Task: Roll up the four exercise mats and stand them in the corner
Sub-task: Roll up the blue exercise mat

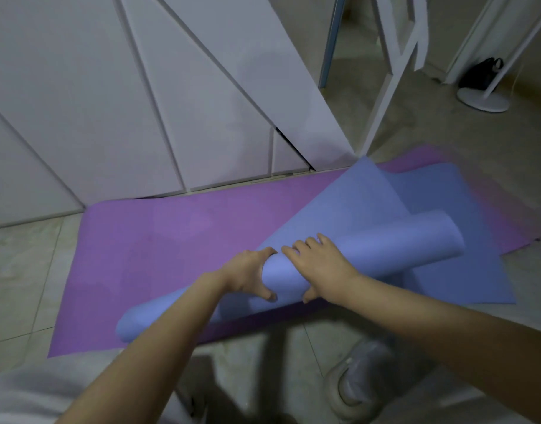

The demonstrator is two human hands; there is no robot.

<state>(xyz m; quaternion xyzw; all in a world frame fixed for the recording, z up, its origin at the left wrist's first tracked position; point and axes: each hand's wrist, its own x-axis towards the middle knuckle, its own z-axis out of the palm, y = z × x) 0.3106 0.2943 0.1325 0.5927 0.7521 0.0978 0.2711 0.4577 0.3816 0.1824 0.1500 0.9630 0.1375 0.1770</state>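
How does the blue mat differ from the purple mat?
The blue mat is partly rolled; the purple mat lies flat. The left hand and right hand grip the blue mat, not the purple mat. The blue mat lies on the purple mat. Both are plain exercise mats.

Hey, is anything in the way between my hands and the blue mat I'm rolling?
Nothing visible. Your left hand and right hand both grip the rolled part of the blue mat, which lies on the purple mat.
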